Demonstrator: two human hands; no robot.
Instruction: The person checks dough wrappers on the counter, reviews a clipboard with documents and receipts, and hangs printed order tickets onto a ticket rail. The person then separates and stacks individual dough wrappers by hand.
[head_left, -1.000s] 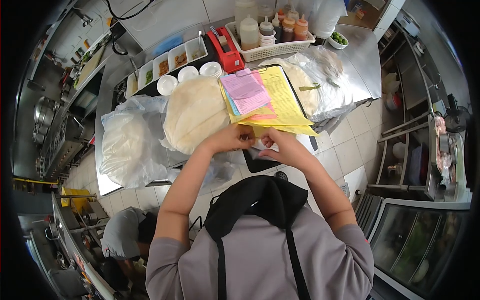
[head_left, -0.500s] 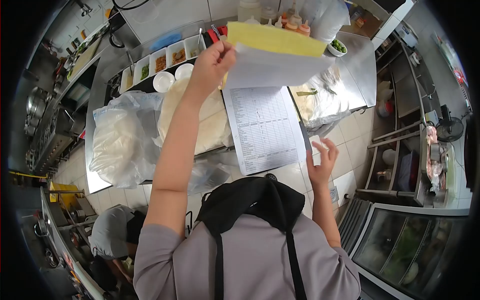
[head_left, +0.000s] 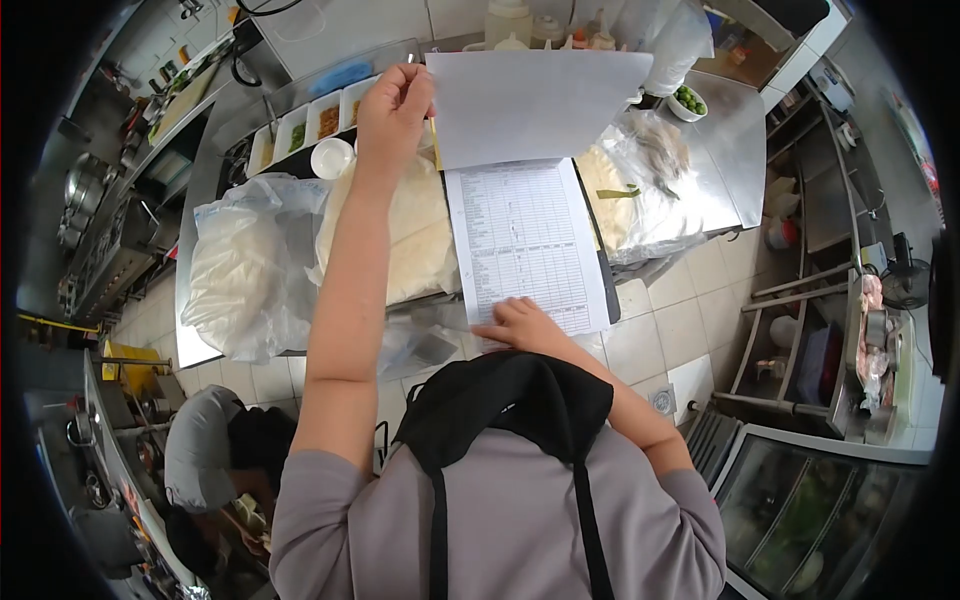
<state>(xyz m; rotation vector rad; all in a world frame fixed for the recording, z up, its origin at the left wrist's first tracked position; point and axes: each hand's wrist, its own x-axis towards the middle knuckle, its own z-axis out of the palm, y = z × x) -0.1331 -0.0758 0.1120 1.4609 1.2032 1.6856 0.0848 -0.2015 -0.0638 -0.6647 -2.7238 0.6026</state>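
Raised high over the counter, my left hand (head_left: 398, 110) pinches the left edge of a lifted paper sheet (head_left: 540, 110), its blank back facing me. Beneath it lies a printed form (head_left: 525, 220) with rows of small text and grid columns, a few marks in them. A dark board edge (head_left: 603, 270) shows under the form's right side. My right hand (head_left: 528, 325) rests at the form's bottom edge, fingers somewhat apart and pointing left, holding nothing that I can see. The hand covers part of the lowest rows.
Flat pale dough-like sheets (head_left: 410, 240) lie left of the form, beside a plastic bag (head_left: 235, 270). White food trays (head_left: 292, 135) and a white cup (head_left: 331, 158) stand behind. At right are a plastic-wrapped bundle (head_left: 650, 190) and a bowl of green fruit (head_left: 687, 103). Another person (head_left: 205, 440) bends at lower left.
My right hand has moved left from beside the form onto its bottom edge. The lifted sheet now stands more upright, its yellow page out of sight behind, and my left hand has shifted slightly left.
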